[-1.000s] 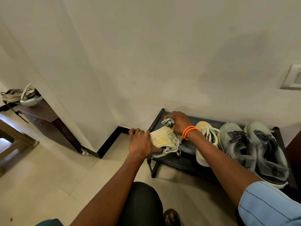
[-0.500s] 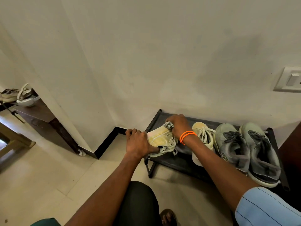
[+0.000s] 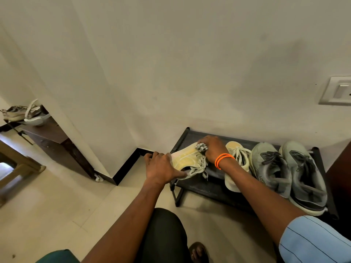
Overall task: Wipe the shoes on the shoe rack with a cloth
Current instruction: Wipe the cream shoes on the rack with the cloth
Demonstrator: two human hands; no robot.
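Observation:
A low black shoe rack (image 3: 201,185) stands against the wall. My left hand (image 3: 161,167) grips the heel end of a pale yellow sneaker (image 3: 187,158), tilted on its side at the rack's left end. My right hand (image 3: 213,148), with orange bands on the wrist, holds a bunched grey-and-white cloth (image 3: 201,147) pressed against the sneaker's toe end. The matching yellow sneaker (image 3: 236,164) lies just right of my wrist. Two grey sneakers (image 3: 288,171) sit side by side at the rack's right end.
A dark wooden cabinet (image 3: 55,141) at the left carries more shoes (image 3: 24,112). A wall corner with black skirting (image 3: 127,166) juts out beside the rack. A wall switch (image 3: 336,93) is at the right. My knee and sandalled foot (image 3: 198,252) are below, on the tiled floor.
My right hand with the cloth has slid a little along the yellow sneaker's toe end. My left hand keeps its grip on the heel. The camera has shifted slightly.

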